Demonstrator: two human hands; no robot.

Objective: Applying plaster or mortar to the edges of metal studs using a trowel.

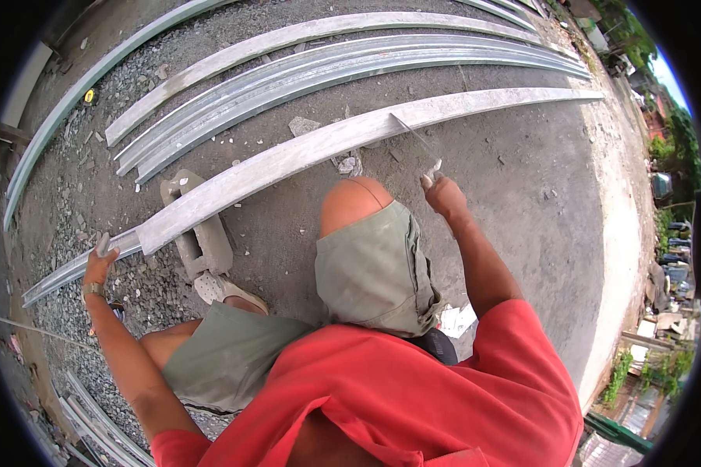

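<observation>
A long, pale, dusty board (288,159) crosses in front of me, its left end lying over a grey metal channel (62,276). The channel sticks out past the board at the left. My left hand (100,263) is closed on that channel, close to the board's end; pale material covers its fingertips. In my right hand (445,194) is the light handle of a handsaw (417,140). Its thin blade, partly blurred, reaches the board's near edge right of the middle. A hollow concrete block (210,245) stands under the board at the left.
Several metal channels (319,74) and another pale board (288,43) lie beyond. A round yellow item (90,96) sits on the gravel at far left. More metal lengths (105,424) lie at lower left. Crumpled paper (350,165) is under the board.
</observation>
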